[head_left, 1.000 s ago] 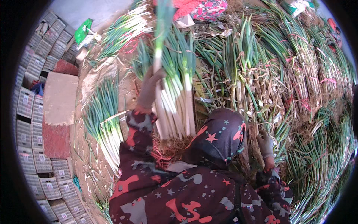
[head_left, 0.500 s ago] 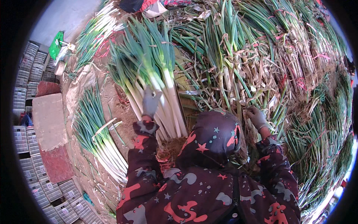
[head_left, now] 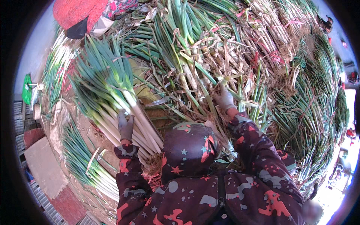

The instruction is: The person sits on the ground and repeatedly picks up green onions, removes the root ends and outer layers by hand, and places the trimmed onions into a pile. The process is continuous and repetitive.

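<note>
Smooth, waxy scallion stalks [head_left: 131, 116]; dry, papery husks [head_left: 195, 56]; matt knitted cloth gloves [head_left: 125, 125]; patterned fabric sleeves [head_left: 129, 176].

A red cloth [head_left: 77, 13] lies above; a brick slab [head_left: 43, 167] lies left.

the left hand [head_left: 125, 126] and right hand [head_left: 225, 98] wore grey gloves. the sleeves [head_left: 258, 150] were dark maroon, patterned with red, teal and grey stars and blotches. the cleaned scallion bunch [head_left: 112, 97] at centre left ran from white stalks to green tops. the untrimmed scallion heap [head_left: 225, 48] across the top was green and straw-brown, with pink ties.
</note>
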Tool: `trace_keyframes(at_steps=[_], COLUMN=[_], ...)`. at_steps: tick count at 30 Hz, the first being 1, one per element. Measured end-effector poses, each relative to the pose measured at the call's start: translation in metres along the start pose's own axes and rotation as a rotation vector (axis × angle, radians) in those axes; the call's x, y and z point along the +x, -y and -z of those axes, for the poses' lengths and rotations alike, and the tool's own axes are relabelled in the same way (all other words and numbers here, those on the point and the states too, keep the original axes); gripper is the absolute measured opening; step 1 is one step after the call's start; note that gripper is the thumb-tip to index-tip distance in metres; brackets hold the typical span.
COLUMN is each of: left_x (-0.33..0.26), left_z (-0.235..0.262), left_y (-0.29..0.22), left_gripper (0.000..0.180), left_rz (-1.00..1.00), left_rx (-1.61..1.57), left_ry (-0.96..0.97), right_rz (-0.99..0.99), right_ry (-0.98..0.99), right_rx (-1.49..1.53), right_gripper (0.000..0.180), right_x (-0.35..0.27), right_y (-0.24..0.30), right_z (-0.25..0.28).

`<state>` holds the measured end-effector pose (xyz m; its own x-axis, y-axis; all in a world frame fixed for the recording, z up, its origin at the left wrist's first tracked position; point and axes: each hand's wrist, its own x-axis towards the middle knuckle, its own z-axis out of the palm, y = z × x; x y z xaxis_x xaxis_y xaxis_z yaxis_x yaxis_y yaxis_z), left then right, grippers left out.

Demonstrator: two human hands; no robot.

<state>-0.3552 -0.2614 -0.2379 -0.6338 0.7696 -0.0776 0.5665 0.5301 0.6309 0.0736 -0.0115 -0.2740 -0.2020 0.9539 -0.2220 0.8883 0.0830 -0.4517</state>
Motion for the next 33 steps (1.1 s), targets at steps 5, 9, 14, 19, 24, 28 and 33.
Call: trace_keyframes(at_steps=[5, 9, 14, 19, 24, 28, 33], left_x=[-0.007, 0.012, 0.089, 0.164, 0.216, 0.137, 0.038], left_z=[0.006, 0.037, 0.057, 0.038, 0.103, 0.116, 0.041], left_y=[-0.002, -0.003, -0.044, 0.053, 0.002, -0.234, -0.372], left_gripper=[0.046, 0.047, 0.061, 0.036, 0.016, 0.012, 0.024], left_rz=[0.071, -0.139, -0.232, -0.49, -0.219, -0.349, -0.93], left_rx=[-0.106, -0.087, 0.282, 0.595, -0.296, -0.808, -0.402], left_ry=[-0.047, -0.124, -0.269, -0.246, -0.063, 0.081, 0.613], right_rz=[-0.093, -0.008, -0.189, -0.237, -0.259, -0.186, -0.119], right_ry=[0.198, 0.234, 0.257, 0.372, 0.344, 0.225, 0.18], right_rx=[0.097, 0.535, 1.274, 1.233, 1.308, 1.483, 1.427], right_gripper=[0.05, 0.036, 0.02, 0.021, 0.036, 0.06, 0.057], right_x=[0.012, -0.001, -0.027, -0.075, -0.149, -0.203, -0.243], right_y=[0.02, 0.033, 0.049, 0.069, 0.058, 0.059, 0.06], right_z=[-0.005, 0.021, 0.06, 0.119, 0.205, 0.245, 0.275])
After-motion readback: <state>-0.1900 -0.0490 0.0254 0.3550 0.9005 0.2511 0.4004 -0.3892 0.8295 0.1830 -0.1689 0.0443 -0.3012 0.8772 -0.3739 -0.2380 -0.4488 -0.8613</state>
